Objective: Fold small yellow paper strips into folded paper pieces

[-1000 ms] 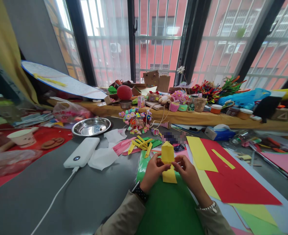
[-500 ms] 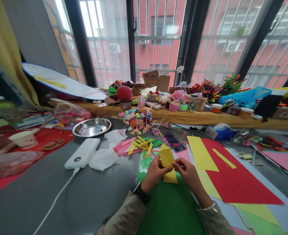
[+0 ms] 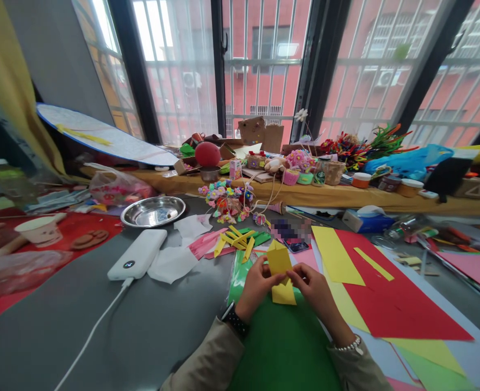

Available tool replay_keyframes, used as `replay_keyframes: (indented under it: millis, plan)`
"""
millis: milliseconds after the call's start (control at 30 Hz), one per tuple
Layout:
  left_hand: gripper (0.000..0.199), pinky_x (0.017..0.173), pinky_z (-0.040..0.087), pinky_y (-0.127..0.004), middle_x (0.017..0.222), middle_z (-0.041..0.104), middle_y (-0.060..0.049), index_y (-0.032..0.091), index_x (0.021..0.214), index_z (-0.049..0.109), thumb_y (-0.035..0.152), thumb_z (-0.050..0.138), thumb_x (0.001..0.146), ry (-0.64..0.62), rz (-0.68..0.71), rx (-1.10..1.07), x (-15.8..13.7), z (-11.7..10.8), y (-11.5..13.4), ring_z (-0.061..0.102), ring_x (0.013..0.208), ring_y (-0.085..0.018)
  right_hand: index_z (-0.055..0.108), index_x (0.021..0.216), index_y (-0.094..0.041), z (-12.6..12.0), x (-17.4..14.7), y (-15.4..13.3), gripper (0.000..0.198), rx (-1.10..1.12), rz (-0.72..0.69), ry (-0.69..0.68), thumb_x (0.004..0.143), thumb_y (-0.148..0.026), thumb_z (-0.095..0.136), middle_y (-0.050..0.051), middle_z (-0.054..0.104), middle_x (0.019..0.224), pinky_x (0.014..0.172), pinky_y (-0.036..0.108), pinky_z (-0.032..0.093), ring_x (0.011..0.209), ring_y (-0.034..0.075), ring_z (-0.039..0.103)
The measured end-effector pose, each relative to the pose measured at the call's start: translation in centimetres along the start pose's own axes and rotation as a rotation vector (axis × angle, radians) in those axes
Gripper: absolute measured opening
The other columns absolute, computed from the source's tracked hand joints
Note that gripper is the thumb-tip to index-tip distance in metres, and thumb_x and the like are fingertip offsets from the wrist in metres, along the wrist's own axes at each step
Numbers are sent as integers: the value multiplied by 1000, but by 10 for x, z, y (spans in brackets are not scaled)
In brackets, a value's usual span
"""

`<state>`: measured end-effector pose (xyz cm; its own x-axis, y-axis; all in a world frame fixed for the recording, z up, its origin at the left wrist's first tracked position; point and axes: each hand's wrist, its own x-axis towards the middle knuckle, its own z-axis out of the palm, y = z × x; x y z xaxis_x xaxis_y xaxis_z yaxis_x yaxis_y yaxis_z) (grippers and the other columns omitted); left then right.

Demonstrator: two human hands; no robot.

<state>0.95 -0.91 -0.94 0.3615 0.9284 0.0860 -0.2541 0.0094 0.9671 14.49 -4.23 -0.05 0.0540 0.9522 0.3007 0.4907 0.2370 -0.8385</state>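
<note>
On the smooth grey desk (image 3: 80, 320), a flat green sheet (image 3: 284, 347) lies near; above it, the left hand (image 3: 259, 288) and right hand (image 3: 311, 284) pinch a folded yellow paper piece (image 3: 279, 259) between them (presumably so its creases stay closed), slim yellow paper strips (image 3: 248, 250) lying farther left.

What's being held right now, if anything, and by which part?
A folded yellow paper: left hand at its lower left side, right hand at its lower right corner.

Soft daylight enters through the windows (image 3: 264, 70), while the outer edges look stretched and blurred.
</note>
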Motion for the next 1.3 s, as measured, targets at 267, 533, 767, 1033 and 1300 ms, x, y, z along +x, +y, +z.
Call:
replay_keyframes:
  millis: [267, 533, 767, 1033, 1300]
  plan:
    - [48, 50, 41, -20, 72, 63, -6, 12, 90, 45, 28, 68, 51, 47, -10, -24, 1, -1, 3, 58, 60, -14, 53, 69, -16, -1, 1, 2, 32, 118, 13, -48, 73, -45, 41, 2, 57, 63, 52, 23, 43, 55, 14, 54]
    - [48, 50, 41, -20, 71, 62, -5, 12, 90, 43, 26, 68, 52, 9, -41, -39, 3, -1, -1, 57, 58, -13, 50, 66, -17, -1, -1, 1, 26, 104, 15, -32, 73, -41, 44, 0, 53, 58, 52, 22, 42, 54, 13, 53]
    - [49, 51, 40, -20, 73, 62, -5, 12, 90, 43, 27, 68, 51, 66, -33, -74, 3, -3, 2, 57, 61, -14, 53, 68, -16, 1, 1, 2, 26, 149, 30, -56, 73, -40, 43, 1, 56, 61, 54, 23, 43, 56, 14, 53]
    - [55, 53, 41, -20, 71, 63, -5, 12, 95, 44, 27, 69, 48, 128, -103, -76, 3, -4, 7, 57, 62, -14, 53, 67, -15, 6, -1, 0, 25, 180, 40, -139, 72, -38, 45, 1, 56, 59, 53, 23, 43, 54, 13, 54]
    - [51, 52, 41, -20, 71, 62, -4, 13, 92, 46, 27, 69, 49, 161, -73, -86, 2, -3, 7, 57, 62, -14, 52, 65, -16, 10, 0, -1, 25, 185, 31, -110, 72, -38, 45, 1, 55, 58, 51, 22, 42, 53, 13, 53]
